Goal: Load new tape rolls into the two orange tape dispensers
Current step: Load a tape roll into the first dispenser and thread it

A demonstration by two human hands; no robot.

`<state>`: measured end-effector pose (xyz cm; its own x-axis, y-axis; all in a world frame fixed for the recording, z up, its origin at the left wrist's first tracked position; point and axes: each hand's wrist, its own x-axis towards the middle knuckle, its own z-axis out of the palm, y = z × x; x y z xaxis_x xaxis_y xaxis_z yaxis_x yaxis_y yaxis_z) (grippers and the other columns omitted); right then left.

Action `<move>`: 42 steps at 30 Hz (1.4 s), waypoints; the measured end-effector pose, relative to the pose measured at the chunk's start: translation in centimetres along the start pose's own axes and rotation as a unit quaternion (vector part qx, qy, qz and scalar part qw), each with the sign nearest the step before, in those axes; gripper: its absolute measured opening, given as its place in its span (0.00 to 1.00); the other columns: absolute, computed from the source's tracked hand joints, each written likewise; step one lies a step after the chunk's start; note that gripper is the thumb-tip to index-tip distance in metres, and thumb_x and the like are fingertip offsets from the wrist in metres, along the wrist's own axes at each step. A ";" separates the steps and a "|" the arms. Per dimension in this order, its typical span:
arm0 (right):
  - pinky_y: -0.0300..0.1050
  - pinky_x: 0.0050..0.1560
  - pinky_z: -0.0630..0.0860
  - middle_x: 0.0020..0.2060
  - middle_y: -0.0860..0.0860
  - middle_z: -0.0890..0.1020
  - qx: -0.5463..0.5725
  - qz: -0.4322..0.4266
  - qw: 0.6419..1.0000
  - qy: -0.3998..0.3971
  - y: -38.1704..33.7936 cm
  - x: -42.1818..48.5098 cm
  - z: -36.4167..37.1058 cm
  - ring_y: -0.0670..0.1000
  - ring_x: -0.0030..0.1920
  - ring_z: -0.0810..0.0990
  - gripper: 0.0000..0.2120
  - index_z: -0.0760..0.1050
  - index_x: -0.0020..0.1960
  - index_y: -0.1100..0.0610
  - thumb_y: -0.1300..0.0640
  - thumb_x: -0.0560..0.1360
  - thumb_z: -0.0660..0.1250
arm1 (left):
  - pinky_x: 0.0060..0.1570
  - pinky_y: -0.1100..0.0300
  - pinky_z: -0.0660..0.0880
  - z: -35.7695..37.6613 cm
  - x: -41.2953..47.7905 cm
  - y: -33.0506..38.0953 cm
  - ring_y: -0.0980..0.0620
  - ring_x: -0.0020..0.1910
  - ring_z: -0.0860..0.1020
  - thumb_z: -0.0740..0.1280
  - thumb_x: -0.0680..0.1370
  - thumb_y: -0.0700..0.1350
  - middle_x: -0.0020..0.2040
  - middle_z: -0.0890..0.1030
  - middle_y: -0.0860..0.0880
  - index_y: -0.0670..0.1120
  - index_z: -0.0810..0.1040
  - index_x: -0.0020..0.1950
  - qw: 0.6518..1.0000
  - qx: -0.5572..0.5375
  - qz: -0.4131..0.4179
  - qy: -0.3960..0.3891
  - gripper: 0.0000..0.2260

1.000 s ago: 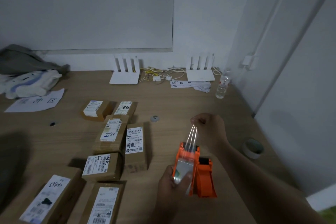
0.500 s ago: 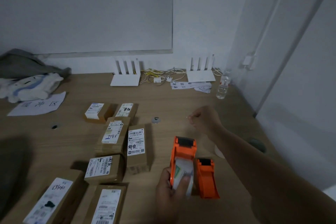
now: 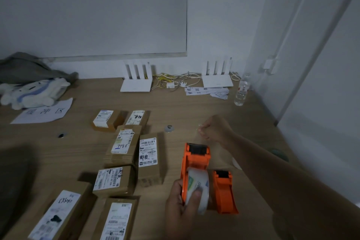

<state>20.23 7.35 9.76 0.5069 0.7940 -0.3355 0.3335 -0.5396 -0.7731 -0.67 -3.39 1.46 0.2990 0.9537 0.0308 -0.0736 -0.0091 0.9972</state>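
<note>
My left hand (image 3: 180, 206) grips an orange tape dispenser (image 3: 195, 159) that stands on the wooden table, my thumb pressing on the clear tape roll (image 3: 197, 189) seated in it. Just to its right a second orange tape dispenser (image 3: 224, 191) rests on the table with no roll in it. My right hand (image 3: 213, 129) is beyond the first dispenser's cutter end, fingers pinched together on the barely visible clear tape end. Another tape roll (image 3: 277, 153) is mostly hidden behind my right forearm.
Several labelled cardboard parcels (image 3: 148, 154) lie left of the dispensers. Two white routers (image 3: 136, 84) with cables, paper slips and a water bottle (image 3: 241, 92) stand along the back wall. A plush toy (image 3: 33, 91), grey cloth and paper sheet sit at far left.
The dispenser has tipped down from tilted to flat on the table. My right hand moved away from the cutter end, farther along the table; the drawn tape strands no longer show clearly.
</note>
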 end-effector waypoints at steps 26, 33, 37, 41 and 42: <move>0.47 0.41 0.81 0.47 0.60 0.83 0.338 0.097 0.931 -0.096 5.1 -2.4 3.0 0.55 0.44 0.83 0.16 0.79 0.54 0.60 0.48 0.76 0.67 | 0.36 0.50 0.75 -1.0 -0.2 2.0 0.45 0.33 0.79 0.68 0.68 0.56 0.36 0.82 0.35 0.49 0.80 0.47 1.000 -0.022 -0.021 0.004 0.14; 0.56 0.61 0.77 0.51 0.62 0.85 0.468 0.172 0.852 -0.157 10.1 -7.3 7.3 0.60 0.53 0.83 0.24 0.81 0.55 0.63 0.44 0.77 0.60 | 0.32 0.56 0.74 -0.7 0.1 2.0 0.47 0.32 0.78 0.69 0.71 0.50 0.38 0.82 0.34 0.48 0.81 0.47 0.998 -0.052 -0.017 0.005 0.08; 0.61 0.64 0.73 0.58 0.63 0.82 0.498 0.133 0.836 -0.188 11.6 -10.1 8.9 0.62 0.58 0.81 0.24 0.80 0.60 0.61 0.45 0.76 0.60 | 0.33 0.53 0.76 -0.7 0.5 1.2 0.45 0.32 0.79 0.68 0.71 0.48 0.38 0.83 0.35 0.48 0.81 0.47 0.999 -0.047 -0.013 0.013 0.08; 0.68 0.67 0.66 0.62 0.69 0.76 0.498 0.111 0.847 -0.149 12.0 -11.0 9.3 0.67 0.58 0.76 0.21 0.81 0.58 0.59 0.49 0.70 0.72 | 0.30 0.61 0.76 -0.8 1.0 0.4 0.48 0.31 0.79 0.67 0.71 0.47 0.36 0.85 0.40 0.42 0.81 0.48 0.997 -0.064 -0.026 0.018 0.11; 0.68 0.66 0.67 0.61 0.69 0.77 0.495 0.100 0.851 -0.140 12.1 -11.1 9.2 0.65 0.57 0.77 0.18 0.82 0.57 0.59 0.51 0.70 0.73 | 0.29 0.62 0.75 -0.8 1.2 0.3 0.49 0.30 0.78 0.67 0.71 0.48 0.35 0.84 0.41 0.41 0.80 0.48 0.998 -0.062 -0.023 0.014 0.11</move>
<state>11.28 -5.41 -0.83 0.2190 0.8250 -0.5210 -0.6415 -0.2806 -0.7140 -1.11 -2.01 1.75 0.2776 0.9605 -0.0194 -0.1774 0.0711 0.9816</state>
